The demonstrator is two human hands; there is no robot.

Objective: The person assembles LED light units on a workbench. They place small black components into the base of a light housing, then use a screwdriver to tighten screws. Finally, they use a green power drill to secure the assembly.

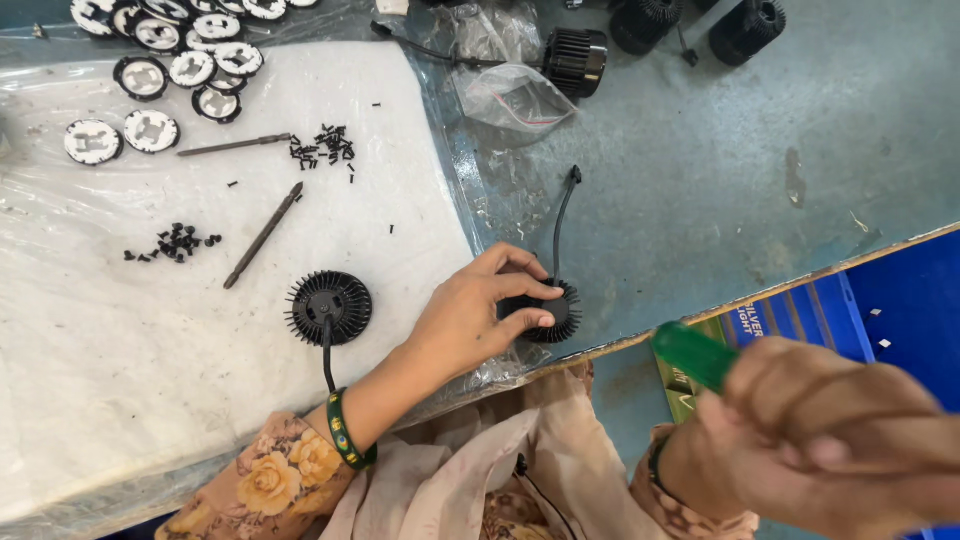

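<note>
The left hand (470,320) grips a black finned part (548,312) with fingers curled over its top, near the tabletop's (700,170) near edge; the part's black cable runs away toward the far side. The right hand (820,450), blurred at the near right, is closed around a green-handled tool (695,355). A second finned part (329,308) lies just left on a white sheet (120,350), with loose screws (322,146) and bits (262,236) farther off.
</note>
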